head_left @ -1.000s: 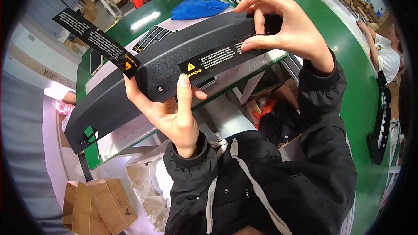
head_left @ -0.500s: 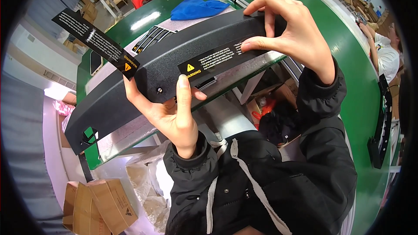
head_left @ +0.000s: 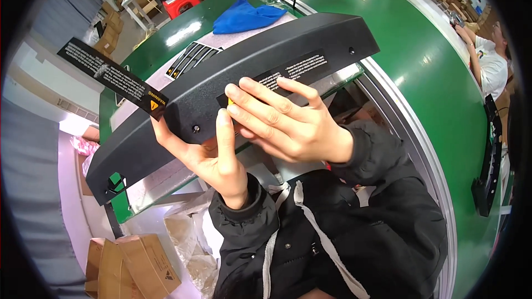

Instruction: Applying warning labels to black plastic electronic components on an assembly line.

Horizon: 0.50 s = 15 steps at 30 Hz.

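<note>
A long, curved black plastic panel (head_left: 332, 32) is tilted across in front of me over the bench. My left hand (head_left: 219, 166) grips its lower edge, thumb on the front face near a small screw hole and some fingers hidden beneath. On the tip of the left index finger hangs a loose black warning label (head_left: 105, 72) with white print and a yellow triangle. A second black warning label (head_left: 307, 65) lies on the panel's face. My right hand (head_left: 293, 122) rests over the left part of that label, fingers stretched out flat, holding nothing.
Behind the panel, a blue cloth (head_left: 246, 15) and a label sheet (head_left: 191, 60) lie on the green workbench (head_left: 354, 0). Another black panel (head_left: 487, 160) stands at far right, near a person in white (head_left: 493, 69). Cardboard boxes (head_left: 133, 266) and clear plastic wrap (head_left: 188, 238) are at lower left.
My right hand has left the panel's upper right end and come down left onto the label. The panel's right end now shows. The left hand and loose label have shifted slightly left.
</note>
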Motion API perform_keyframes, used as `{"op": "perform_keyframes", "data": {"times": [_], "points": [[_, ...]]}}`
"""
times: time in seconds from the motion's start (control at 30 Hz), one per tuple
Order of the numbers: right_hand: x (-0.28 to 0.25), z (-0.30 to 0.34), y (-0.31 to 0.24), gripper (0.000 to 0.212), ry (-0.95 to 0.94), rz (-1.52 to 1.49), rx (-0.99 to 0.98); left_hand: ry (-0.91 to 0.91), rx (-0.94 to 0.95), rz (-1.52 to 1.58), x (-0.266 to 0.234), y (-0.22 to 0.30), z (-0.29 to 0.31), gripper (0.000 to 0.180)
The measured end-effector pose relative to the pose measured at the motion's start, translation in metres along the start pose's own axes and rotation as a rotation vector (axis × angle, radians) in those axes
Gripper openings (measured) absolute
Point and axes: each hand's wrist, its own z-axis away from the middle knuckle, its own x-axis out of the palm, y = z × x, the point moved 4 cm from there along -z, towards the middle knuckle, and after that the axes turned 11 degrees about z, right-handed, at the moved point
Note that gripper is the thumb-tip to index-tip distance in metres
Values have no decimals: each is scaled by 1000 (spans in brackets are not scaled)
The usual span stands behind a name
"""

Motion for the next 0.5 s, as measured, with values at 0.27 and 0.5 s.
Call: {"op": "perform_keyframes", "data": {"times": [0.27, 0.5], "points": [[-14, 27, 56, 58, 108, 412, 156, 38, -60, -59, 5, 4, 3, 76], [-37, 68, 122, 61, 118, 70, 486, 199, 126, -17, 23, 1, 14, 76]]}}
